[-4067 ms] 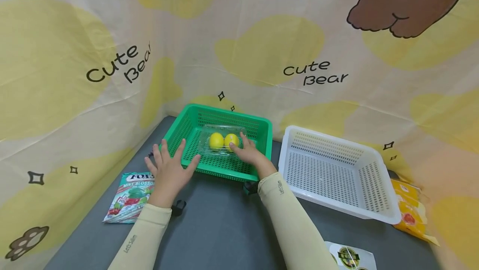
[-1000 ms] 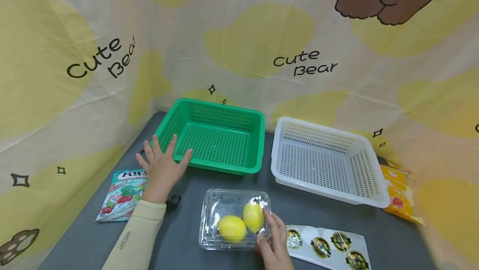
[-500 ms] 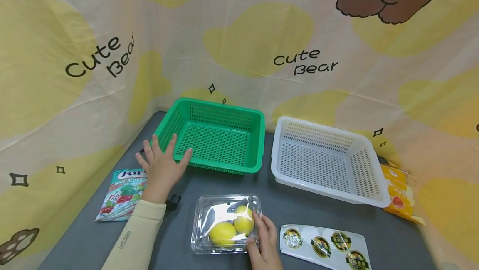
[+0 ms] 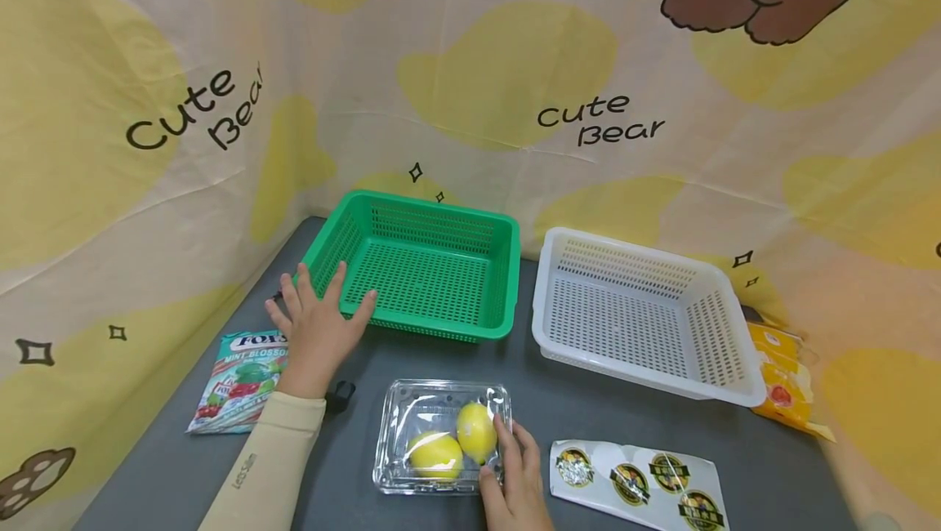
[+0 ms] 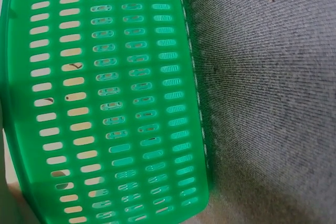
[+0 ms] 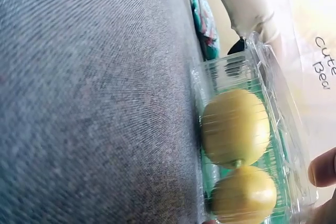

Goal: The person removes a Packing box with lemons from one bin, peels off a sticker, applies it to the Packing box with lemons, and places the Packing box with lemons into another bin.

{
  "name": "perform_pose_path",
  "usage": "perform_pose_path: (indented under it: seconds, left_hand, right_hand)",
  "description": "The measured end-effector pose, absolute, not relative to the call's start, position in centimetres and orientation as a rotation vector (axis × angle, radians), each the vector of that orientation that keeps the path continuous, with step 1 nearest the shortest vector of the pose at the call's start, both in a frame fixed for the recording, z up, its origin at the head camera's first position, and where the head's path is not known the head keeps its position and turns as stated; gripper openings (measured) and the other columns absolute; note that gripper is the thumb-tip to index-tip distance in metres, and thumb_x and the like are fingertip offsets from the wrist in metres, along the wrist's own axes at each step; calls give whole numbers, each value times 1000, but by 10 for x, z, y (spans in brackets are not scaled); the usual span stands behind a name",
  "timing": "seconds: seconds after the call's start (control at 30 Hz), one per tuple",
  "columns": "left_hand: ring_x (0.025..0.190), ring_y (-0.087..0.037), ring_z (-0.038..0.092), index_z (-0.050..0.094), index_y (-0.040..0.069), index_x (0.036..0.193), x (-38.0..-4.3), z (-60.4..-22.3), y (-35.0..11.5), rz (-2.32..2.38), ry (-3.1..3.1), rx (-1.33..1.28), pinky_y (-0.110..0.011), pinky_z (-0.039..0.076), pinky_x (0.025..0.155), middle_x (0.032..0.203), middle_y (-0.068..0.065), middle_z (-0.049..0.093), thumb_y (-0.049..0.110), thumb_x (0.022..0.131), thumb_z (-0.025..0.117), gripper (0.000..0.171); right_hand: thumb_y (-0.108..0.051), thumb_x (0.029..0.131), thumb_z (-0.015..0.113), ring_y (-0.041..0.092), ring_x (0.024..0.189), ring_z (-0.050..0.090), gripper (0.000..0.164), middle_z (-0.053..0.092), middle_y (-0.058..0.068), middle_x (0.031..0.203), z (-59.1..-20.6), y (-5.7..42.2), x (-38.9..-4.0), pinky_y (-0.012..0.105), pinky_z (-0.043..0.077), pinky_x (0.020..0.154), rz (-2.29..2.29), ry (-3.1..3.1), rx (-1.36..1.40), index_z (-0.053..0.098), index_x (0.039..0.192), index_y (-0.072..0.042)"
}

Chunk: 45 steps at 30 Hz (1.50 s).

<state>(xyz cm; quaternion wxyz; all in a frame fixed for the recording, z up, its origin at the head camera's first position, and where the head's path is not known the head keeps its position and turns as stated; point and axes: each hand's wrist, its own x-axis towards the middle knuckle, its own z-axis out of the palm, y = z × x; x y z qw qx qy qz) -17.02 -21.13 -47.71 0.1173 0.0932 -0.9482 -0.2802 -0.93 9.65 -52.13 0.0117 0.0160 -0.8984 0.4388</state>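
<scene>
A clear plastic clamshell box (image 4: 441, 390) with two lemons, a nearer-left lemon (image 4: 435, 456) and a lemon (image 4: 476, 431) to its right, sits on the grey table in front of the baskets. My right hand (image 4: 519, 482) grips its right end, thumb at the near corner and fingers along the side. In the right wrist view the lemons show through the box wall (image 6: 226, 74). My left hand (image 4: 316, 339) has its fingers spread at the front left corner of the green basket (image 4: 422, 327); whether it touches the rim is unclear. The green basket holds nothing.
A white basket (image 4: 647, 384) stands right of the green one. A sheet of round stickers (image 4: 639, 482) lies at the front right. A mint candy bag (image 4: 238, 384) is at the left, and an orange packet (image 4: 787, 388) lies beyond the white basket. Patterned cloth walls (image 4: 470, 65) surround the table.
My right hand has brought the lemon box out of the green basket to the table in front. It shifted slightly left during the last second. The left hand has kept its place.
</scene>
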Motion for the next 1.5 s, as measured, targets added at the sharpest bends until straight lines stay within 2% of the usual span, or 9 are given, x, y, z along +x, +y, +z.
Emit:
perform_pose_path:
  seconds: [0.17,0.47,0.73,0.87,0.97,1.1,1.2,1.33,1.5]
  left_hand:
    - [154,-50,-25,24,21,171,-170,-475,-210,-815,-2783,272,-75,-23,111,172,-29,-14,74,102,43,89]
    - [154,-51,-25,26,19,170,-170,-474,-208,-825,-2774,267,-77,-20,111,172,-30,-12,73,102,44,89]
    - [154,-50,-27,24,20,171,-170,-478,-212,-827,-2757,258,-74,-22,111,172,-30,-12,74,102,43,89]
    - [153,-49,-29,17,20,172,-170,-478,-211,-810,-2756,238,-74,-22,112,172,-29,-13,75,102,42,93]
    - [153,-49,-29,12,20,173,-171,-478,-212,-794,-2751,221,-74,-21,112,172,-29,-13,75,102,41,94]
    - [153,-49,-28,9,21,173,-174,-475,-213,-785,-2746,213,-74,-22,112,172,-30,-14,75,103,39,94]
    - [153,-49,-29,9,21,173,-177,-473,-214,-793,-2755,206,-74,-23,111,171,-30,-15,77,102,38,94]
    - [152,-49,-30,6,20,173,-179,-473,-213,-799,-2771,199,-75,-23,110,171,-29,-18,76,102,38,96]
    - [152,-49,-30,-5,17,171,-172,-468,-203,-721,-2723,159,-75,-20,112,170,-28,-21,72,105,40,98]
  right_hand:
    - [-15,97,66,49,129,50,63,41,17,152,-524,96,-9,70,46,95,1274,-2813,36,50,157,-21]
    - [-25,100,64,34,119,46,60,43,16,153,-518,99,-8,56,48,88,1102,-2914,52,49,159,-24]
    - [-44,101,67,38,127,45,56,49,11,150,-509,117,-9,66,44,96,962,-2905,145,57,154,-28]
    - [-30,94,77,39,125,48,55,55,13,146,-504,144,-12,63,39,97,884,-2738,143,65,146,-18]
    - [-25,94,77,44,123,49,51,57,16,142,-499,175,-17,64,36,94,816,-2683,37,67,142,-12]
    - [-36,103,66,55,128,41,52,50,23,147,-495,220,-23,73,32,96,718,-2827,-244,60,147,-7]
    - [-43,106,61,59,131,36,59,46,27,149,-499,250,-23,75,28,102,664,-2939,-441,56,149,-3]
    - [-43,103,65,62,127,42,60,53,30,142,-513,275,-21,73,32,106,581,-3027,-531,61,143,1]
    - [-46,98,71,64,125,46,60,56,30,136,-526,285,-19,78,39,97,532,-3109,-522,65,138,-1]
